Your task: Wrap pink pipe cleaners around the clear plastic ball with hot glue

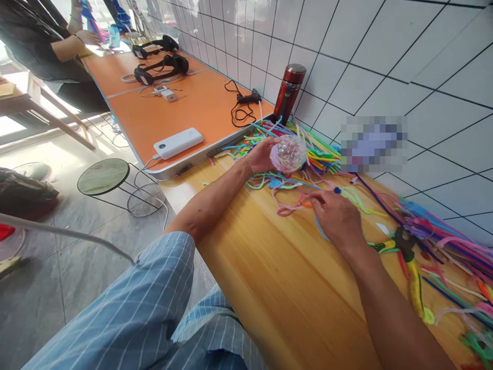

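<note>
Toward the far left corner of the wooden tabletop [277, 262], the left hand [265, 155] grips a clear, glittery ball [291, 153].

Fuzzy colored stems [325, 158] lie heaped behind the ball along the wall-side edge; the right hand [341, 215], fingers curled, is at an orange strand [307, 204], though whether it pinches that I cannot tell. Beyond the heap a red flask [288, 92] stands near the wall; yellow-handled pliers [414, 285] lie nearer the right end, and a white power bank [179, 143] rests by the adjoining orange table's [140, 121] near edge.
</note>
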`<state>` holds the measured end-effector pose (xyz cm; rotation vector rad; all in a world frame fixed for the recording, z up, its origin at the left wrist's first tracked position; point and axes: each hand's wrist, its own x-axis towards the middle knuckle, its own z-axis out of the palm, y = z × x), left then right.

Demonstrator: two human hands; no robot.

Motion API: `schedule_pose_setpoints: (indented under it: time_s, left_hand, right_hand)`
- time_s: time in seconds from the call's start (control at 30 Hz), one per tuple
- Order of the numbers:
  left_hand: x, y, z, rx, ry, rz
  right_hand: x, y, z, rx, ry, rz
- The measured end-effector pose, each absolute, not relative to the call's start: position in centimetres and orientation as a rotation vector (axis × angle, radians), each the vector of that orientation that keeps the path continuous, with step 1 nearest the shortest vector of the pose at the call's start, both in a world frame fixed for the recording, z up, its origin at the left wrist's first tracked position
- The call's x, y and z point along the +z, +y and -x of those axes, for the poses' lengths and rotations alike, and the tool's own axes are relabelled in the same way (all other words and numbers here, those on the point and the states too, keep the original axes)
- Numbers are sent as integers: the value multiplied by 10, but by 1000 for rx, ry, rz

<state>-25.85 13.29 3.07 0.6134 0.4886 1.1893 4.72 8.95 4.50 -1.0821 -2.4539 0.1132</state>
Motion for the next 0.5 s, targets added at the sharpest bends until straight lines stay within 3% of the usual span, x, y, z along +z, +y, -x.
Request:
schedule_pose_setpoints:
  time_s: [0.23,0.5]
  left_hand:
    - [26,131,261,1187,477,-623]
    - [19,133,259,1142,458,-620]
  right_hand:
    - [32,88,-16,68,-2477,1292]
    - [34,58,-1,224,-2579,904]
